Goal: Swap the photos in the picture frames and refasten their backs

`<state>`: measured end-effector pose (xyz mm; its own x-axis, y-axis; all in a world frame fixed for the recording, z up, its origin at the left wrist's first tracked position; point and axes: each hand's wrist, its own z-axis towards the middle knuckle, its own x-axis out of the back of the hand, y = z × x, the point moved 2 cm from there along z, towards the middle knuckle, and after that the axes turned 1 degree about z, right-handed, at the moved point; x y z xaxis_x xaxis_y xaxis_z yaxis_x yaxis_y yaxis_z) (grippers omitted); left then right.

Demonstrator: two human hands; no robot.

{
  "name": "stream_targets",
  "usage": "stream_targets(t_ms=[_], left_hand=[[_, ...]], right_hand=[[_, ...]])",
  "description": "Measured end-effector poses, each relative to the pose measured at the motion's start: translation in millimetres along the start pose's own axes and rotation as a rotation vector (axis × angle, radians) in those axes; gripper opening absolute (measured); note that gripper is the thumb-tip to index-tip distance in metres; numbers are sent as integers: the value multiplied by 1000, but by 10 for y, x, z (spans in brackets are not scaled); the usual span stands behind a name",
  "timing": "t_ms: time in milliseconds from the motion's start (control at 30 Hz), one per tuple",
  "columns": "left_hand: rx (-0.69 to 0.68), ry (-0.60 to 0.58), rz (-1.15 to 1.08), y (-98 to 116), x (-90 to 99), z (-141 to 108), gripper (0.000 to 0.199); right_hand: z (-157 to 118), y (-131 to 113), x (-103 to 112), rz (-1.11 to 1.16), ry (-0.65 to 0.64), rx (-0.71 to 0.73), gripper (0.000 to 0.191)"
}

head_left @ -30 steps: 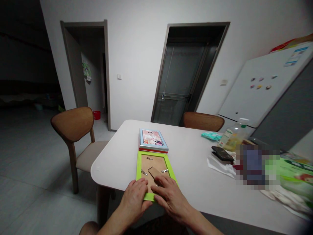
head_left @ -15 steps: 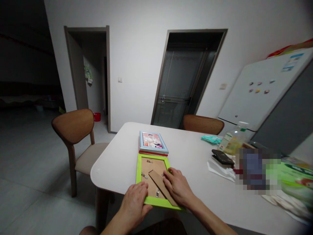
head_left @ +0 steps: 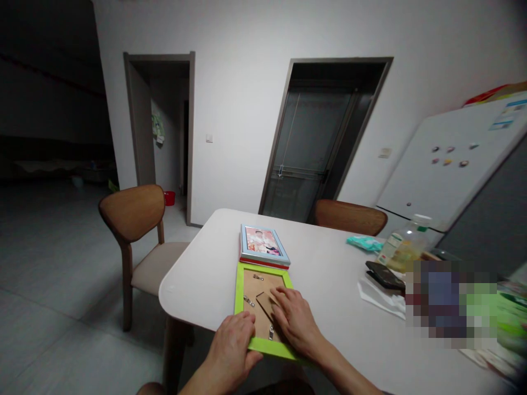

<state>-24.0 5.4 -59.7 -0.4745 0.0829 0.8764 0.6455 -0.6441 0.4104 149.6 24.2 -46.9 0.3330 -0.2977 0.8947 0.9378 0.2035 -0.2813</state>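
the right hand (head_left: 295, 322) has shifted from the near clip (head_left: 271, 332) to the green frame's (head_left: 260, 319) right side, seemingly moving work there, its grip unclear, while the left hand (head_left: 231, 346) clamps the near-left corner by the table's (head_left: 333, 302) edge, with a framed picture (head_left: 262, 242) just beyond and open room rightward.

To my left, a wooden chair (head_left: 134, 213) stands beside the pale table (head_left: 329, 307), with a second chair (head_left: 349, 216) at the far side. To my right, a clear bottle (head_left: 401, 248) stands near a turquoise packet (head_left: 364, 243). Beyond, I see a red basin (head_left: 169, 198) and a white refrigerator (head_left: 430, 189) bearing magnets (head_left: 464, 163).
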Motion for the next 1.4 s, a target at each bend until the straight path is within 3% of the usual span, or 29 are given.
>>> stream_targets(t_ms=[100,200,600,833,1167,1400], left_hand=[[-7,9,14,-12,-8,0,49],[-22,18,11,-28,-8,3,46],[-2,-1,-6,0,43,-6,51],[18,-15,-17,-14,17,-13,51],[44,-19,-52,72,88,-18,50],[65,-17,-34,-12,51,-64,58]], right_hand=[[100,-249,-91,74,-84,123,29],[185,-380,-141,75,-159,157,27],[162,-376,-111,69,-169,228,22],[683,14,-253,153,-7,-160,22],[1019,297,-593,111,-23,-432,16],[1057,260,-472,278,56,-474,15]])
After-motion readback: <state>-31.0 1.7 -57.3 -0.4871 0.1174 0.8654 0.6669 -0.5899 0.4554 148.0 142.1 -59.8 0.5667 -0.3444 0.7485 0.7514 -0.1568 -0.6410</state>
